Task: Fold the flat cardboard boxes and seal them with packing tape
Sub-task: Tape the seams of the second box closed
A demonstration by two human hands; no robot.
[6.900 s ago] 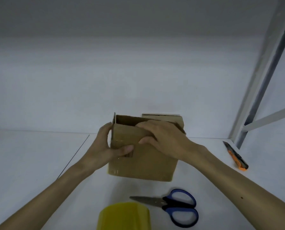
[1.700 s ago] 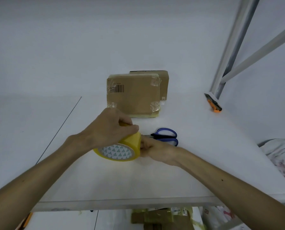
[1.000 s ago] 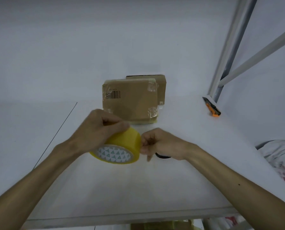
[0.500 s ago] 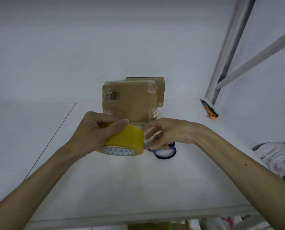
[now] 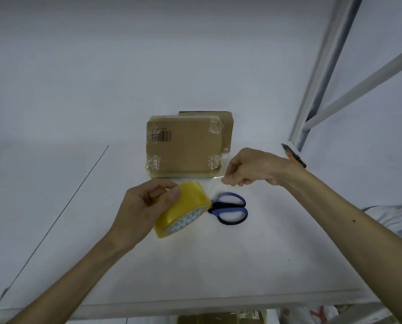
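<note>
The left hand (image 5: 141, 208) grips the tape roll (image 5: 183, 210); the right hand (image 5: 249, 167) pinches the free strip (image 5: 215, 184), both in front of the box (image 5: 183, 146). Draw it taut and untwisted.

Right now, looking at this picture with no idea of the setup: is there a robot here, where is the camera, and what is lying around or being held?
There is no machine here: these are a person's two bare arms. The single picture comes from a wide-angle camera worn on the person's head, looking forward and down. The left hand grips a yellow roll of packing tape, and the right hand pinches the clear strip of tape drawn out from it. On the white table lie blue-handled scissors, a brown cardboard box with taped corners and a barcode, a second brown box behind it, and an orange and black utility knife beside a grey metal frame.
</note>
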